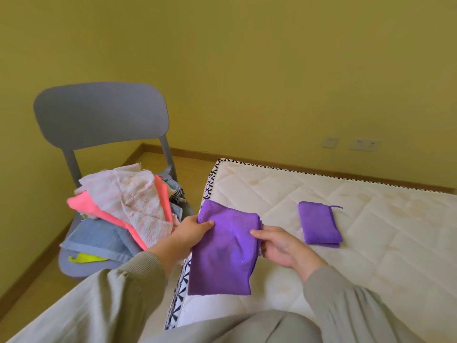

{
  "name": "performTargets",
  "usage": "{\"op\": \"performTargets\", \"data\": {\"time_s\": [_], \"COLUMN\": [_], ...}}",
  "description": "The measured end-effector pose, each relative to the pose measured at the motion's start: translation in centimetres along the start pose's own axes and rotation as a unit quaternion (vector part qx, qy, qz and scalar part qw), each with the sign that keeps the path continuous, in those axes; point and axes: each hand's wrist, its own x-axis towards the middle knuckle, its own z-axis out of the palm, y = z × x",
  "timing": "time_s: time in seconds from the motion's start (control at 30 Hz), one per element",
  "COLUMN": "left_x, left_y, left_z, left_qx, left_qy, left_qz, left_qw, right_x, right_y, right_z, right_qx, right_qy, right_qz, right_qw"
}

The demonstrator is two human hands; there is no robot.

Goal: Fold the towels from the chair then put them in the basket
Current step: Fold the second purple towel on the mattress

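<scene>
— Yellow walls, bare mattress [358, 214] in front; left hand [190, 231] and right hand [279, 246] hold a purple towel [222, 258] up over its near left edge.
— Grip?
— Both pinch it, thumb in front, fingers tucked behind, one at each side edge; it hangs flat, likely ready for another fold.
— Others?
— One folded towel [319, 224] lies to the right, parked on the mattress; pile [128, 206] sits on the chair [99, 115], far left; no basket in view.

I read bright, soft, even light; the yellow wall [272, 70] dims toward eleven o'clock. The folded purple towel [319, 224] throws a faint shadow on the mattress [383, 243]. Wide-angle warp bows the chair [99, 112] at nine o'clock; the held purple towel [222, 258] looks smeared.
</scene>
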Motion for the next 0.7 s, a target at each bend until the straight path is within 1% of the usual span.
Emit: {"op": "performTargets", "data": {"time_s": [0.1, 0.13, 0.2, 0.27, 0.37, 0.47, 0.53, 0.63, 0.7], "left_x": [1.4, 1.7, 2.6, 3.6, 5.0, 6.0, 6.8, 7.7, 8.2], "left_y": [-1.6, -1.9, -2.5, -3.2, -4.5, -5.4, -5.9, -6.5, -6.6], "left_z": [0.2, 0.2, 0.3, 0.4, 0.9, 1.3, 1.3, 1.1, 0.7], "left_qx": [-0.017, -0.025, -0.007, 0.032, 0.099, 0.162, 0.187, 0.230, 0.276], "left_qy": [-0.003, -0.009, -0.012, 0.003, 0.040, 0.060, 0.072, 0.105, 0.126], "left_qz": [-0.059, -0.075, -0.083, -0.069, -0.040, -0.013, 0.014, 0.053, 0.056], "left_qw": [0.998, 0.997, 0.996, 0.997, 0.993, 0.985, 0.980, 0.966, 0.951], "right_x": [1.2, 1.5, 2.3, 3.2, 4.9, 6.7, 7.9, 9.0, 9.4], "right_y": [0.5, 0.6, 0.8, 1.3, 2.6, 4.0, 4.4, 4.8, 5.0], "right_z": [-0.2, -0.3, -0.7, -1.1, -1.0, -0.9, -0.9, -0.7, -0.5], "right_qx": [-0.025, -0.042, -0.081, -0.094, -0.137, -0.252, -0.284, -0.308, -0.362], "right_qy": [0.019, 0.021, 0.036, 0.055, 0.110, 0.184, 0.222, 0.252, 0.259], "right_qz": [-0.006, 0.005, 0.032, 0.046, 0.033, -0.017, -0.038, -0.067, -0.097], "right_qw": [1.000, 0.999, 0.996, 0.993, 0.984, 0.950, 0.932, 0.915, 0.890]}}
